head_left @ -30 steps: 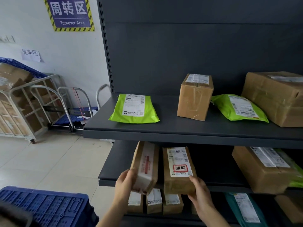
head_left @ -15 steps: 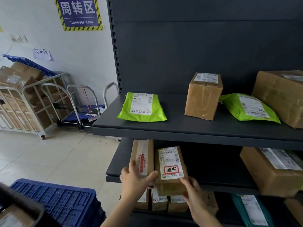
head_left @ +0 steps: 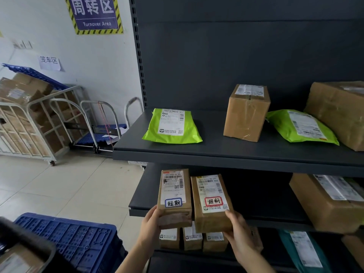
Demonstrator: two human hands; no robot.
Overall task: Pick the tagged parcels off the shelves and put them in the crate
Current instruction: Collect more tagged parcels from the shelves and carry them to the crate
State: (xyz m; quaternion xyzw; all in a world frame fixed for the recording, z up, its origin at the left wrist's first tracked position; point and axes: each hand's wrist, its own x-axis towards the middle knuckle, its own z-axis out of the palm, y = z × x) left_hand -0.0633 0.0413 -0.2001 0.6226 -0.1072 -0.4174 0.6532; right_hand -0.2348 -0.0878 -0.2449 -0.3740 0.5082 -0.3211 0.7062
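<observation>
We find two small brown parcels side by side at the front edge of the middle shelf [head_left: 146, 194], their long sides touching and their lower ends hanging out past the shelf lip. The left hand [head_left: 150, 225] grips the blue-tagged parcel [head_left: 174, 198] at its lower left corner, thumb along the side and fingers curled beneath. The right hand [head_left: 239, 231] grips the red-tagged parcel [head_left: 211, 203] at its lower right corner, thumb pressed on the label face (the other fingers are hidden behind the box). Both labels face us, each with a handwritten tag near the bottom. Whether the parcels rest on the shelf or are lifted clear, we cannot tell. The blue crate [head_left: 69, 239] sits low at the left, well apart from both parcels. On the upper shelf [head_left: 216, 152] lie a green mailer [head_left: 171, 126], an upright carton [head_left: 246, 113], a second green mailer [head_left: 301, 127] and a large carton [head_left: 338, 113]. Three small boxes [head_left: 192, 238] stand in a row on the shelf below the hands. A "Turnover Area" sign [head_left: 96, 14] hangs on the wall.
</observation>
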